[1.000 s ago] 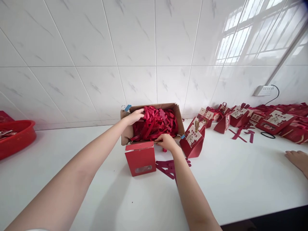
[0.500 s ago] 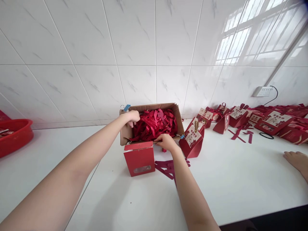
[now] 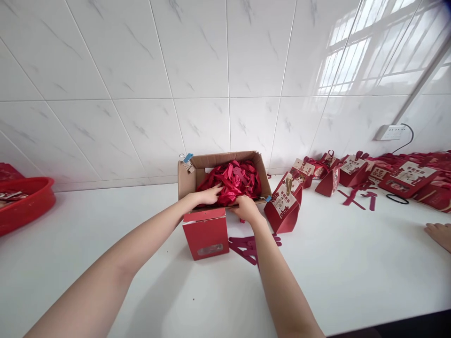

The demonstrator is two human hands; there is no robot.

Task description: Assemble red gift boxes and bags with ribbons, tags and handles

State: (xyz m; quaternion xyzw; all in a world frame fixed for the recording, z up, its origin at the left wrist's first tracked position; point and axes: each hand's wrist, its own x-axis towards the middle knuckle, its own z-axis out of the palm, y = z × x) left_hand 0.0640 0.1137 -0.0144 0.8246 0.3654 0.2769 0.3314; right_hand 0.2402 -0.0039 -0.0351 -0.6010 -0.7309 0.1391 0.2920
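A cardboard box (image 3: 187,185) stands against the wall, filled with a heap of shiny dark red ribbons (image 3: 243,176). My left hand (image 3: 210,195) reaches into the box from the left, its fingers stretched out and pressed against the ribbons. At the box's front edge, my right hand (image 3: 247,209) is closed around the rim, its fingertips partly hidden among the ribbons. Directly in front of the box stands a red carton (image 3: 207,236) with a small clear window. Flat maroon strips (image 3: 248,246) lie beside it, partly behind my right forearm.
A blue binder clip (image 3: 188,158) sits on the box's back left corner. Right of the box stands a red gift box (image 3: 284,206); more red packages (image 3: 405,176) line the wall. A red basin (image 3: 28,202) is at far left. Another person's hand (image 3: 439,234) rests at far right.
My left hand has moved from the box's left side to the right and down, onto the ribbons. The ribbons at the left have been pushed rightward. My right hand stays at the front rim.
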